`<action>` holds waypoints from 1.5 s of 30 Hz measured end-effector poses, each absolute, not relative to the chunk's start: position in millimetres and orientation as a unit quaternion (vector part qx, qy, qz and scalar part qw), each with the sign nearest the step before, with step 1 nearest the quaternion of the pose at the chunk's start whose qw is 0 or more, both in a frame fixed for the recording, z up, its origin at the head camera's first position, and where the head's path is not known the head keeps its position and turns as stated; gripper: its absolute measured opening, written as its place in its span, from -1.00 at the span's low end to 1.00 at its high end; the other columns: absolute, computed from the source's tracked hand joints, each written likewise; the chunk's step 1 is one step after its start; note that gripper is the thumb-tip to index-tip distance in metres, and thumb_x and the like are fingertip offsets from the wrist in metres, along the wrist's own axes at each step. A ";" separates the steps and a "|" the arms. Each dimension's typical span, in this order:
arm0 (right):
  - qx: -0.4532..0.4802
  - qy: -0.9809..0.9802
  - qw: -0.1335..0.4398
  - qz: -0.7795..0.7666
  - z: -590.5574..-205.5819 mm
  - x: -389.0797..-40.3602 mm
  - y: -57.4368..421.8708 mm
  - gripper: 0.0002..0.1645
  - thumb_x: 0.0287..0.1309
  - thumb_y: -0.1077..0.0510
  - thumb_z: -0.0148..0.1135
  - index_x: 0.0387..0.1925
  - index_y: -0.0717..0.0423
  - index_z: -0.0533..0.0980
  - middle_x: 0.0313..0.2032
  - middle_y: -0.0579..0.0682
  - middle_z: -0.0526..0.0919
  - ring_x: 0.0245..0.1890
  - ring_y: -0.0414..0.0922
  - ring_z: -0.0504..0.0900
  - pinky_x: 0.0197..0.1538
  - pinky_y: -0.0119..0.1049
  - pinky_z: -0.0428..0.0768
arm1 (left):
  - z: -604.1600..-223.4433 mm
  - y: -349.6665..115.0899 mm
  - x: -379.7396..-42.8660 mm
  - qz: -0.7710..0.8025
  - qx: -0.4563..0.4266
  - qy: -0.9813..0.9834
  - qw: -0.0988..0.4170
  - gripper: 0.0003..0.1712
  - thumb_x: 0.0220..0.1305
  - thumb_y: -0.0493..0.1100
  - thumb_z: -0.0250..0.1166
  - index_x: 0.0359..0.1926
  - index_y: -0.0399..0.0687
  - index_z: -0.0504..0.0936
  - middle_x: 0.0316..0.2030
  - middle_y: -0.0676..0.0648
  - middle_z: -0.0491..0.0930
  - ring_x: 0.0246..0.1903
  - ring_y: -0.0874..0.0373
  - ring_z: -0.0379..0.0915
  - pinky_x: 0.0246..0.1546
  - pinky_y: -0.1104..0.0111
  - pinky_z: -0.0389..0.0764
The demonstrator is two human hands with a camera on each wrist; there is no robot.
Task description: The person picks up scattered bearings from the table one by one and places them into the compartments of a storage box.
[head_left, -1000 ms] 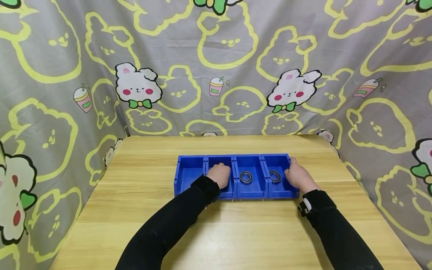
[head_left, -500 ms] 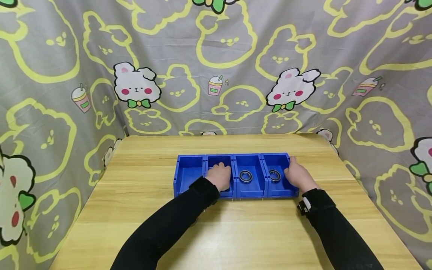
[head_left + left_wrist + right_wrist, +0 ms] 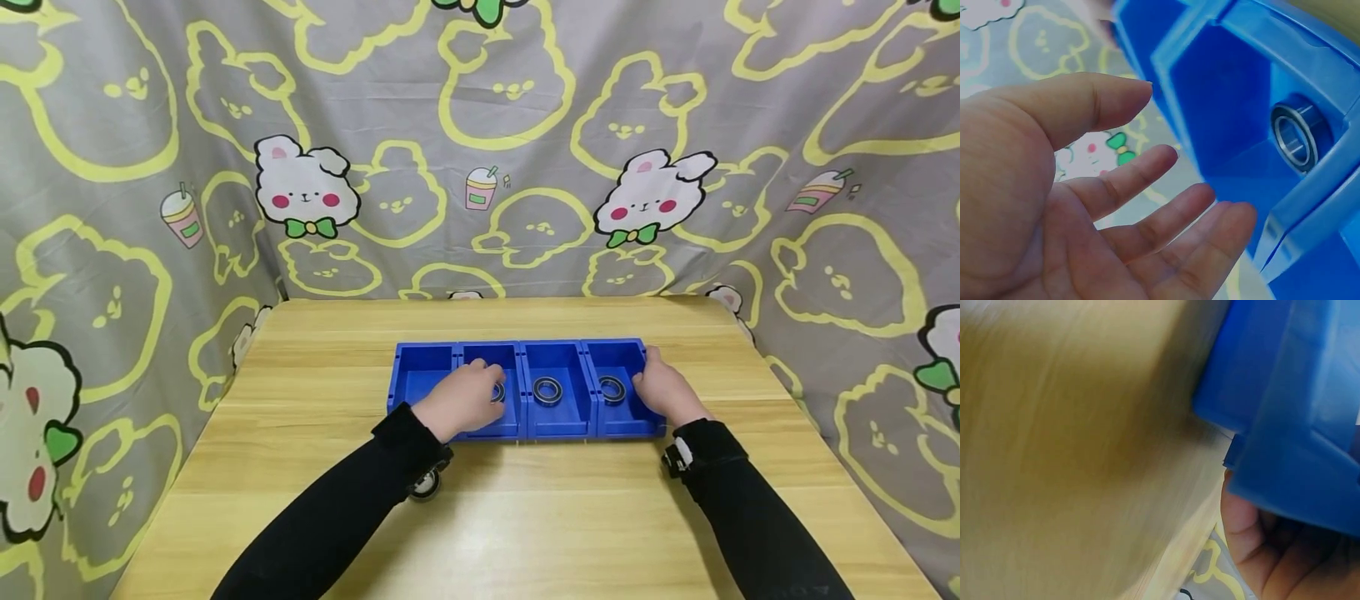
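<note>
Four-sided blue bins [image 3: 487, 429] stand joined in a row on the table. My left hand [image 3: 463, 400] is over the second bin from the left, with relaxed, parted fingers and nothing in its grasp. A ball bearing [image 3: 499, 392] lies in that bin, partly hidden by the fingers; the left wrist view shows this bearing [image 3: 1316, 124] apart from the open left hand [image 3: 1116, 206]. The third bin holds another bearing [image 3: 558, 391], and the rightmost bin holds one more bearing [image 3: 622, 391]. My right hand [image 3: 666, 390] grips the row's right end wall, its fingers [image 3: 1241, 531] against the blue plastic.
Under the left sleeve, a further bearing [image 3: 427, 493] lies on the wooden table [image 3: 570, 517], partly covered. A patterned grey curtain [image 3: 525, 242] hangs along the back and both sides of the table.
My left hand has drawn left and slightly up from the second bin, its fingers loosened, uncovering the bearing there. The bearing by the left sleeve has come into view. The right hand keeps its place.
</note>
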State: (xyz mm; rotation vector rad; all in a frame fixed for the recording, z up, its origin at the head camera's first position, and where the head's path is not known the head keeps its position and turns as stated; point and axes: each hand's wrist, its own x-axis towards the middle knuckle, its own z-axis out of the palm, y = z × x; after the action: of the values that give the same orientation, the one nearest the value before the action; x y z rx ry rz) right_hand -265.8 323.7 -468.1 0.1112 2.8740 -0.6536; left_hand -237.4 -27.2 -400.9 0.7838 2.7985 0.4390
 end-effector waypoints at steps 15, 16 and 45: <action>0.038 0.969 0.100 -0.224 -469.9 -267.8 325.1 -0.22 0.44 0.19 -0.19 0.43 0.56 -0.23 0.16 0.66 0.35 0.07 0.40 0.53 0.04 0.25 0.52 | -396.5 -74.3 -197.7 0.128 0.297 0.945 0.060 -0.56 0.27 -0.08 0.39 0.13 -0.14 0.61 -0.04 -0.13 0.60 -0.05 -0.02 0.54 -0.03 0.16 0.59; 0.038 0.969 0.099 -0.223 -469.3 -267.9 325.5 -0.22 0.44 0.19 -0.18 0.43 0.56 -0.23 0.16 0.66 0.35 0.06 0.40 0.53 0.04 0.25 0.52 | -398.0 -76.4 -195.7 0.129 0.296 0.945 0.060 -0.55 0.26 -0.08 0.40 0.13 -0.15 0.61 -0.04 -0.13 0.60 -0.05 -0.02 0.54 -0.02 0.16 0.58; 0.035 0.970 0.099 -0.218 -468.9 -264.9 323.3 -0.24 0.45 0.20 -0.19 0.41 0.57 -0.22 0.11 0.65 0.40 0.00 0.35 0.58 0.00 0.22 0.54 | -452.2 -114.5 -163.3 0.134 0.297 0.940 0.100 -0.59 -0.09 -0.23 0.55 -0.14 -0.10 0.68 -0.24 -0.07 0.50 -0.24 0.04 0.43 -0.23 0.15 0.58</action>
State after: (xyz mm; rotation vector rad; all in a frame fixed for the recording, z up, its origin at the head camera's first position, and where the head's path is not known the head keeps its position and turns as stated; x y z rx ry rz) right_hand -264.9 323.3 -468.9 0.1038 2.8699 -0.6446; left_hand -163.3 -114.5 -452.2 0.8766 2.7793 0.3953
